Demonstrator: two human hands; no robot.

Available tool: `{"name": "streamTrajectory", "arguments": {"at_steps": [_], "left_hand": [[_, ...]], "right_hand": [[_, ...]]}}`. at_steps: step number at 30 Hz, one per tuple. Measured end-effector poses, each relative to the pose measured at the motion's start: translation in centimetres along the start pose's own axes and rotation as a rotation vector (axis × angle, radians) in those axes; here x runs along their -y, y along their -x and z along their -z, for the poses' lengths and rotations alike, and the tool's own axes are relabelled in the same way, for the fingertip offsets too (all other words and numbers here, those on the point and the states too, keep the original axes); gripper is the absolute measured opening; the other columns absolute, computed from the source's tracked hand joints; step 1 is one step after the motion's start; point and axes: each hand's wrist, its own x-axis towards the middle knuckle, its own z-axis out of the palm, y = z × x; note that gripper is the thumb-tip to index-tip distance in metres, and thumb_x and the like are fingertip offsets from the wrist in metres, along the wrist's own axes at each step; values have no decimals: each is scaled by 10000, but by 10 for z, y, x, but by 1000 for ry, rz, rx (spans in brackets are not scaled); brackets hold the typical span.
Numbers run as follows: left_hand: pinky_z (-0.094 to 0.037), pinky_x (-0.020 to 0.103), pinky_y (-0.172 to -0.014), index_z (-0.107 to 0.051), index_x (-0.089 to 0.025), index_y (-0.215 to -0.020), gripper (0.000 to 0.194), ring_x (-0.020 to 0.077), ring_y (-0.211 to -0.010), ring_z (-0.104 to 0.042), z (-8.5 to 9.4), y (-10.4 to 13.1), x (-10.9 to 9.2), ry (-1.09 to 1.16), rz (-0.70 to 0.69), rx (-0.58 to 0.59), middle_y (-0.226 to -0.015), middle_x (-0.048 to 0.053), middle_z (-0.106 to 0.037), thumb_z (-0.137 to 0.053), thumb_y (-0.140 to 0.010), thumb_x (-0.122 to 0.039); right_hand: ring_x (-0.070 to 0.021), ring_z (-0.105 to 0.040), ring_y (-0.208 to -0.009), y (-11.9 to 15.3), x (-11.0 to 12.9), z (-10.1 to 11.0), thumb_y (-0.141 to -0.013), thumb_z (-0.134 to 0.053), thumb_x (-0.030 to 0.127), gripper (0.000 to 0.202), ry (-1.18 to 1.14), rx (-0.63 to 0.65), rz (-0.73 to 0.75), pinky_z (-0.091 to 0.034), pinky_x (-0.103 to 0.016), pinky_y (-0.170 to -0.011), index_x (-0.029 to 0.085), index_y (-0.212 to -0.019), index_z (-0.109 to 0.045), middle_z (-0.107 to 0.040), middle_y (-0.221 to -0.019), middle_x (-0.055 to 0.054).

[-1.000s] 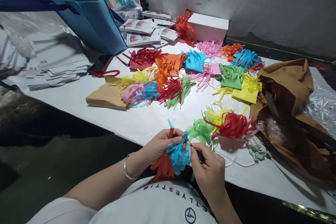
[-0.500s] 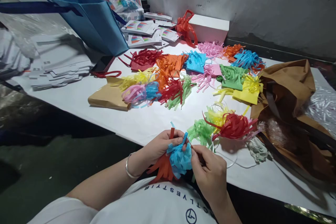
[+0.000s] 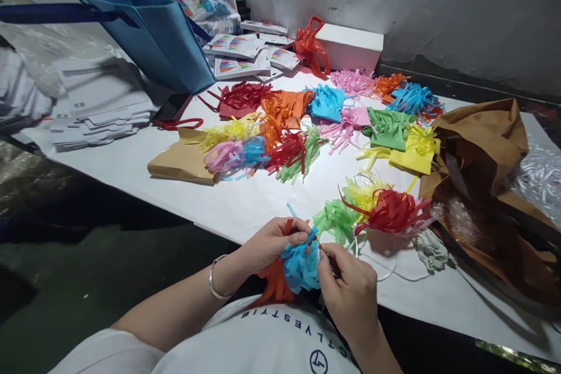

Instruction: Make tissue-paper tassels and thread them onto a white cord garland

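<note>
Close to my body, my left hand (image 3: pixel 280 242) is closed on an orange tissue-paper tassel (image 3: pixel 277 280), its fringe hanging down. A blue tissue-paper tassel (image 3: pixel 302 266) lies against it, between my two hands. My right hand (image 3: pixel 346 274) pinches at the blue tassel's right side, thumb and finger pressed together on something thin that I cannot make out clearly. Just beyond my hands, green tassel fringe (image 3: pixel 335 219) and a red tassel (image 3: pixel 392 210) rest on the white table, with white string (image 3: pixel 394 272) beside them.
Bundles of coloured fringe, such as an orange one (image 3: pixel 287 108), spread over the table (image 3: pixel 245 210). A brown bag (image 3: pixel 482 146) stands right, a blue bag (image 3: pixel 153 41) left, near stacked white packets (image 3: pixel 100 99). Printed packs (image 3: pixel 236 47) and a white box (image 3: pixel 350 44) sit by the wall.
The orange fringe has shifted slightly to the right under my left hand. My right hand has moved very little and stays at the blue tassel.
</note>
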Motion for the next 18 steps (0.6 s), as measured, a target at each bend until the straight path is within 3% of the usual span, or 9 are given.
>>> {"name": "streamTrajectory", "arguments": {"at_steps": [3,6,8,12,15,18], "left_hand": [[-461,234,-621,-699,-122,-812,259,126,-660,-570,1,2,0,-270,-88,-8,-733,37,-672,-739,-789,-377],[-475,238,-640,-714,-132,-855,214,145,-703,-594,2,5,-2,-549,-251,-18,-788,60,-698,-650,-860,-336],[-489,245,-665,-716,-136,-882,207,153,-720,-617,2,7,-6,-699,-358,-18,-805,74,-712,-605,-893,-310],[-514,262,-734,-706,-154,-931,181,171,-785,-664,1,11,-12,-832,-471,61,-862,96,-740,-567,-929,-269],[-515,270,-752,-697,-167,-931,171,172,-789,-666,-1,12,-13,-868,-505,100,-869,100,-743,-546,-936,-246],[-508,266,-743,-694,-177,-937,177,171,-784,-661,-3,11,-12,-926,-513,114,-869,90,-738,-526,-928,-231]], "right_hand": [[-92,-538,-477,-1,-1,0,-928,-468,177,219,-92,70,-39,-393,-192,-497,177,-810,-653,-605,-591,20],[-101,-556,-485,0,-4,-1,-931,-520,255,191,-183,54,-195,-424,-190,-484,177,-829,-661,-618,-602,15],[-103,-552,-450,2,-7,-4,-932,-549,311,178,-329,76,-341,-441,-192,-454,176,-955,-661,-613,-590,28],[-107,-551,-397,3,-11,-7,-923,-590,409,446,-763,195,-595,-436,-197,-368,177,-1296,-518,-622,-636,45],[-110,-557,-399,2,-12,-8,-922,-590,423,339,-814,229,-587,-436,-200,-365,171,-1147,-601,-627,-634,28],[-125,-596,-524,0,-12,-8,-940,-555,353,196,-537,167,-415,-483,-216,-466,186,-952,-657,-648,-696,-8]]}}
